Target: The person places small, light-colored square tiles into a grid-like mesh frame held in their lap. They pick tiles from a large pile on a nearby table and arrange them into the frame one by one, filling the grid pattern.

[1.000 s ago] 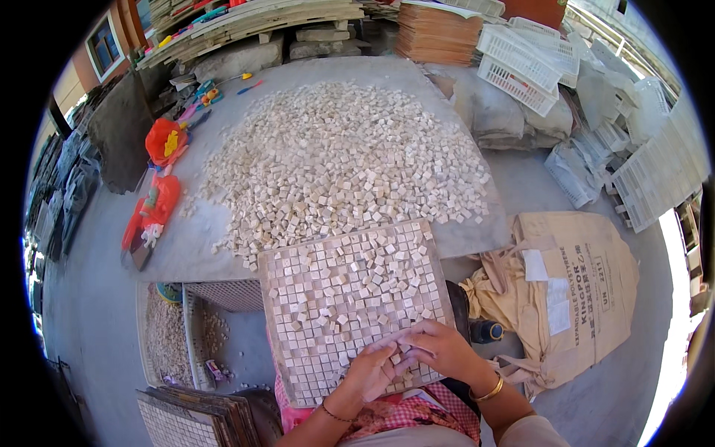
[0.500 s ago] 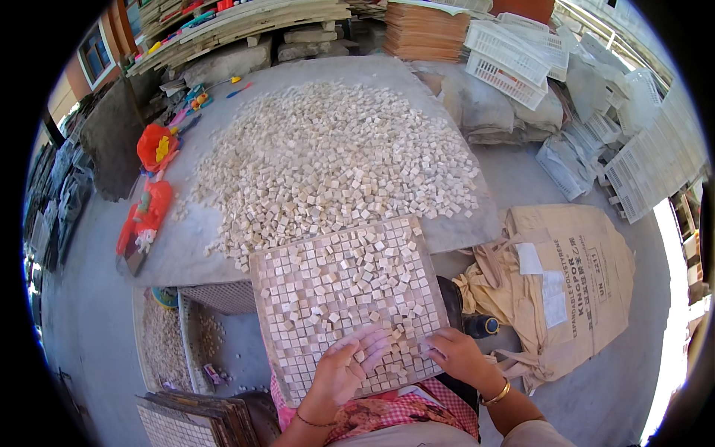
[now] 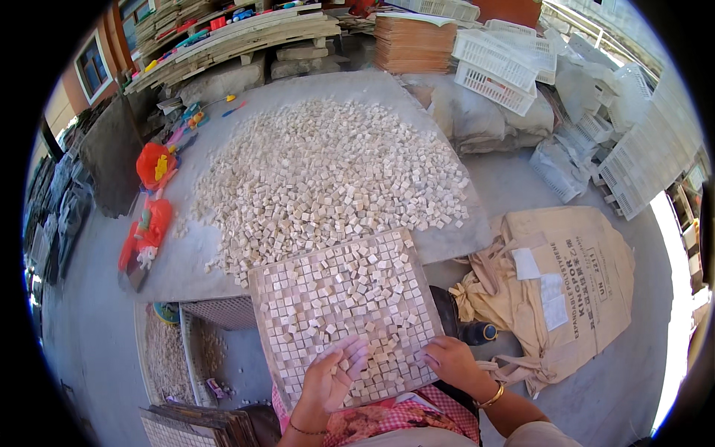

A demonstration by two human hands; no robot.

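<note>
A square mosaic tray (image 3: 260, 313) lies tilted across my lap, its grid partly filled with small pale stone cubes. More loose cubes (image 3: 370, 259) lie scattered on top of it. My left hand (image 3: 335, 376) is cupped palm up over the tray's near part, and a pale stone cube (image 3: 343, 365) appears to rest in it. At the tray's right edge, my right hand (image 3: 454, 365) has its fingers bent and pressed together over the grid; what is between the fingertips is hidden.
Beyond the tray, a big heap of stone cubes (image 3: 335, 171) covers a grey table (image 3: 175, 272). A beige sack (image 3: 570, 276) and a dark bottle (image 3: 479, 333) are at the right. Red plastic toys (image 3: 155, 223) lie left; stacked filled boards (image 3: 175, 430) stand lower left. White crates (image 3: 495, 67) are behind.
My left hand has moved slightly left and down over the tray. The right hand has shifted slightly down, staying by the tray's right edge. The whole view has tilted a little.
</note>
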